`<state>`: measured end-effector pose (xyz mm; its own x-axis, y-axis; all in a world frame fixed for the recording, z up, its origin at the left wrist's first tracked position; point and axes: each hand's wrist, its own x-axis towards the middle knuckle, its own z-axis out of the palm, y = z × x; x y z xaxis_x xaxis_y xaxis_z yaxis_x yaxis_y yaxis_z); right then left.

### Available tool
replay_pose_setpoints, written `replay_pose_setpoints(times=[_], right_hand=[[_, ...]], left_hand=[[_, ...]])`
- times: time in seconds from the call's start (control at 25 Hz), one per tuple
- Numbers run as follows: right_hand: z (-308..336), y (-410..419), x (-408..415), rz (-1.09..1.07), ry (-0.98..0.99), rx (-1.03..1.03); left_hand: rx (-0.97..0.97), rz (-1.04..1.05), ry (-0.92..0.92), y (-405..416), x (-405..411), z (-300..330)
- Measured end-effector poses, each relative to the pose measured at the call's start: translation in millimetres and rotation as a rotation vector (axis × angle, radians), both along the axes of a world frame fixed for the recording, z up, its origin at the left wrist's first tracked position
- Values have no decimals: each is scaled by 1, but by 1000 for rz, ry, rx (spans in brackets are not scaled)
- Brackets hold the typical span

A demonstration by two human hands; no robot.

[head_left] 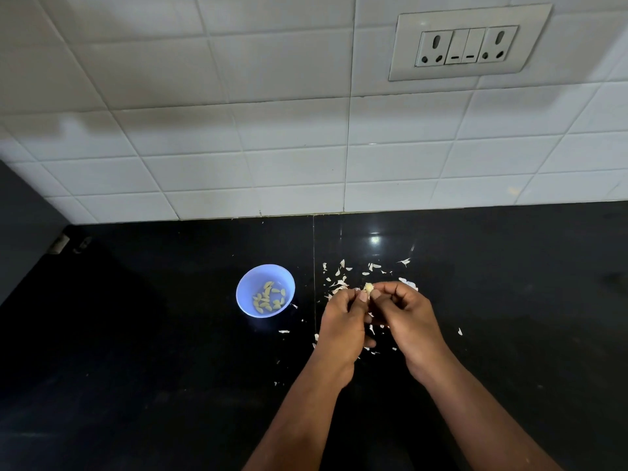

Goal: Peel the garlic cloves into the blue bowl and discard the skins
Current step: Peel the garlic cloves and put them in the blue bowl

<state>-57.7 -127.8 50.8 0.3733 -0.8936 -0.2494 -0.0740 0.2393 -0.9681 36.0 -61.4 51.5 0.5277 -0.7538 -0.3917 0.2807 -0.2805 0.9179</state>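
A small blue bowl (250,281) stands on the black counter, left of my hands, with several pale peeled garlic cloves (268,295) inside. My left hand (343,324) and my right hand (409,321) meet above the counter, fingers curled, and pinch one garlic clove (368,287) between their fingertips. Only the clove's pale top shows above the thumbs. White garlic skins (343,282) lie scattered on the counter beyond and beneath my hands.
The black counter (153,351) runs to a white tiled wall (272,147) at the back. A socket and switch plate (467,44) sits high on the wall at the right. A dark side panel (23,232) closes the left end.
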Motion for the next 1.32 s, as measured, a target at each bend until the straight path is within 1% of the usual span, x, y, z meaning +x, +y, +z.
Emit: replay_pose_setpoints(times=[0.04, 0.12, 0.2, 0.24, 0.36, 0.52, 0.6, 0.68, 0.76, 0.8, 0.88, 0.92, 0.96, 1.08, 1.2, 1.32], right_hand=[[0, -1, 1, -23, -46, 69], [-1, -3, 2, -75, -153, 212], [-2, -7, 2, -126, -179, 276], [-2, -8, 1, -141, -166, 271], [-4, -7, -2, -143, -127, 216], [-9, -3, -6, -99, -110, 83], [-11, -4, -7, -76, -112, 67], [-11, -4, -9, -60, -108, 67], [-10, -3, -10, -66, -98, 62], [-9, -3, -11, -71, -90, 54], [-7, -3, -13, -59, -73, 38], [-6, -2, -14, -42, -69, 35], [-5, -2, -15, -22, -67, 30], [-3, 0, -17, 14, -73, 6], [-1, 0, -19, -18, -117, 23], [0, -5, -22, -15, -201, 131]], left_hand=[[14, -10, -2, 0, -2, 0], [24, -19, 55, 2, -2, 1], [28, -54, 85, 7, 0, 2], [45, -92, 38, 10, 3, 1], [143, -181, -177, 14, 9, -10], [286, -159, -446, 12, 17, -15], [369, -136, -522, 11, 17, -8], [404, -87, -543, 9, 15, -7], [397, -78, -511, 6, 13, -6], [347, -76, -438, 4, 12, -6], [201, -56, -224, 0, 10, -2], [140, -43, -145, -2, 9, 2], [100, -31, -111, -4, 7, 5], [49, 14, -135, -10, 3, 9], [38, 43, -149, -14, 0, 11], [19, 56, -127, -17, -4, 12]])
